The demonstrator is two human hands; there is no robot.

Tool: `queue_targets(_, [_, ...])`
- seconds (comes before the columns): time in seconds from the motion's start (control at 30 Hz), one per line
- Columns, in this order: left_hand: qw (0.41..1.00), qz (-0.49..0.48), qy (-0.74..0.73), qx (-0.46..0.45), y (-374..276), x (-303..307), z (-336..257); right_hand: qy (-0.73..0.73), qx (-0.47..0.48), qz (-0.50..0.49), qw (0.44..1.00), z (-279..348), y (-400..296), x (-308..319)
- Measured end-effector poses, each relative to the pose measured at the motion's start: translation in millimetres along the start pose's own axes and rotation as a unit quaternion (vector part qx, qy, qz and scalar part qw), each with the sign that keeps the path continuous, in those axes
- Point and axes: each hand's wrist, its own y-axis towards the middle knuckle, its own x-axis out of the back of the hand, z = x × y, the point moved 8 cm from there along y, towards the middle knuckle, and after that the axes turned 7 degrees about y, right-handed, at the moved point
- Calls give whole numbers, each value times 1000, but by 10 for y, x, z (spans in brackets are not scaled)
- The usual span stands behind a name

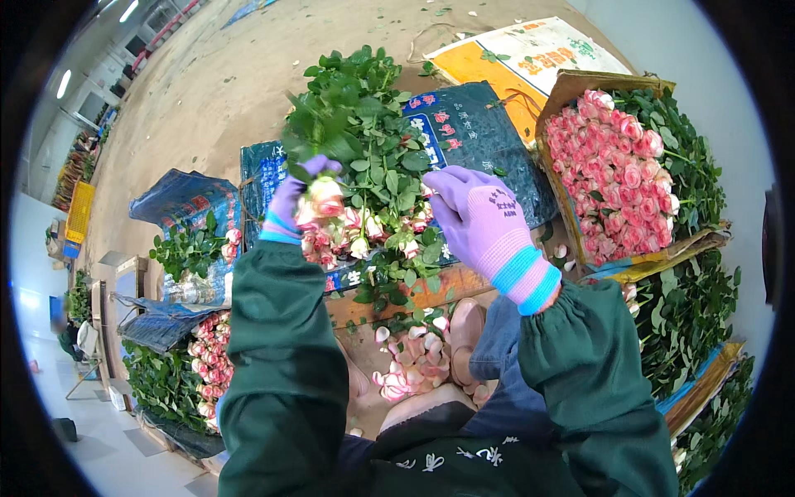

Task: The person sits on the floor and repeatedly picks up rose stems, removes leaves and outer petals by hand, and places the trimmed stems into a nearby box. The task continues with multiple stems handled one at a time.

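My left hand, in a lilac glove, grips a pink-and-white rose just below its bloom. The rose's leaves blur above the hand. A pile of cut roses lies before me, with leafy stems pointing away and blooms towards me. To the right of these blooms is my right hand, also gloved, with its fingers bent. Its fingertips are close to a pale bloom, and I cannot tell whether they hold it. Under the pile lies a dark blue printed sheet on a wooden board.
A wrapped bundle of pink roses stands at right, with more leafy stems below it. Wrapped roses lie at left under a blue wrapper. Fallen petals lie between my feet. A white-and-orange sack lies beyond.
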Motion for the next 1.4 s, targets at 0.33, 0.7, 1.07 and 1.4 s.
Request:
queue_targets(0.33, [956,44,274,-91,-1051,-945,-382,292,-167,83,938,226,123,-396])
queue_targets(0.7, [951,10,307,-35,-1719,-1006,570,285,-294,125,904,136,-102,-1030])
queue_targets(1.07, [988,109,-105,39,-1724,-770,594,259,-144,114,948,612,-142,-886])
queue_targets(1.4, [991,0,106,-79,-1837,-490,510,261,-146,58,952,582,-30,-817])
